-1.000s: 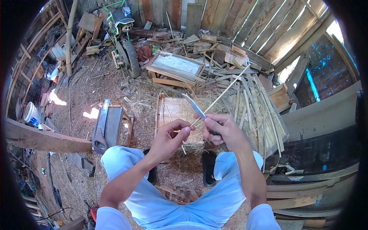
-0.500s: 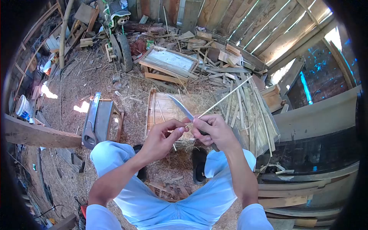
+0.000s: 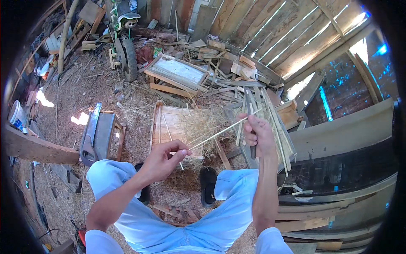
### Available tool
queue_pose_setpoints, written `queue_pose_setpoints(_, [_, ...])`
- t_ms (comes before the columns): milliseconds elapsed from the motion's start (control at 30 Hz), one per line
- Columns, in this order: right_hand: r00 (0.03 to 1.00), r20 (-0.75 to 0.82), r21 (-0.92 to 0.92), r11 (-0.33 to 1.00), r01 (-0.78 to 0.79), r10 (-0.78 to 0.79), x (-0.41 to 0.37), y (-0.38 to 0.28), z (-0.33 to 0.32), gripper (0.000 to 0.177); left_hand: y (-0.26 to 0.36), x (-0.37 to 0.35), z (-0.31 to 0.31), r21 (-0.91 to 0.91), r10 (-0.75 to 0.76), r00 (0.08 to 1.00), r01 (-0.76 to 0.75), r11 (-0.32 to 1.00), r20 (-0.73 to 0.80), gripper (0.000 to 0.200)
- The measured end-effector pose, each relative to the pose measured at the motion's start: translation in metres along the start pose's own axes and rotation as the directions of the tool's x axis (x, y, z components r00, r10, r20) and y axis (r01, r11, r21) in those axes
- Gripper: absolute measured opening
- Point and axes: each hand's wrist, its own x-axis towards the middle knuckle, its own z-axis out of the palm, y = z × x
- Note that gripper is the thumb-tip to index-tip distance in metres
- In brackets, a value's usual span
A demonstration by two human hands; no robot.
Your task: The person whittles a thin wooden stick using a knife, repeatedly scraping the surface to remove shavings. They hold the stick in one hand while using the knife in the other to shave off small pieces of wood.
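Note:
My left hand [image 3: 165, 160] pinches the near end of a thin pale wooden stick [image 3: 215, 135] between thumb and fingertips. The stick slants up to the right, its far part passing at the fingers of my right hand [image 3: 259, 133]. That hand is closed round a knife; the dark handle [image 3: 253, 152] pokes out below the fist, and the blade appears to point up and away, hard to pick out against the strips behind. Below the stick, a heap of fine shavings [image 3: 207, 126] covers part of a wooden board [image 3: 169, 122].
At left, a handsaw [image 3: 91, 135] lies on a small bench [image 3: 103, 134]. Long wooden strips [image 3: 275, 127] are stacked at right. Farther off are a framed wooden panel [image 3: 177, 72], scrap wood [image 3: 228, 63] and a wheel [image 3: 129, 59]. A beam [image 3: 40, 147] crosses at left.
My right hand has moved right and away from my left hand, with the knife, along the stick. The stick now lies at a lower slant. The whole view has shifted slightly.

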Motion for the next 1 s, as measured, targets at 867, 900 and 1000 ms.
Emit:
queue_pose_setpoints(867, [0.999,-0.036,0.046,0.999,0.015,-0.014,0.001,0.003,-0.019,0.034,0.002,-0.005,0.002,0.738,0.47,0.883,-0.312,0.598,-0.008,0.016])
queue_pose_setpoints(900, [0.998,-0.049,0.078,0.996,0.038,-0.034,0.002,-0.001,-0.016,0.035,0.002,-0.003,0.001,0.741,0.475,0.88,-0.312,0.595,-0.01,0.016])
queue_pose_setpoints(1000, [0.999,0.029,0.062,0.998,-0.032,0.03,-0.009,0.012,0.011,0.035,-0.001,0.003,0.008,0.734,0.488,0.871,-0.299,0.609,-0.05,0.014])
